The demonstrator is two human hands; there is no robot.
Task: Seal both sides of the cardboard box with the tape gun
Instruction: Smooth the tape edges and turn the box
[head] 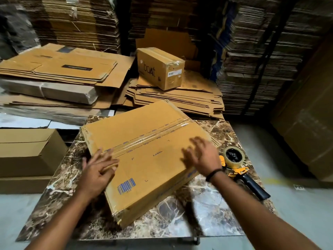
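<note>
Nearest, two bare forearms reach in from 7 and 5 o'clock over a marble-patterned table (180,222). The left hand (98,170) lies with fingers spread wide on the near-left corner of the cardboard box (144,159), gripping nothing. The right hand (200,156) is open and blurred over the box's right side, fingers spread; whether it touches the top I cannot tell. A dark band (213,174) circles that wrist.

The box sits at the middle of the table, turned at an angle. A strip of clear tape (149,138) runs along its top seam, with a blue barcode (126,185) at its near-left corner.

At 3 o'clock of the box, just beside it on the table, lies the tape gun (236,165), roll up, black handle pointing toward 5 o'clock, no hand on it.

Farther off, at 9 o'clock, stands an open carton (28,150). At 12 o'clock a small taped box (160,68) rests on flattened cardboard sheets (176,100), with tall cardboard stacks (252,51) behind.
</note>
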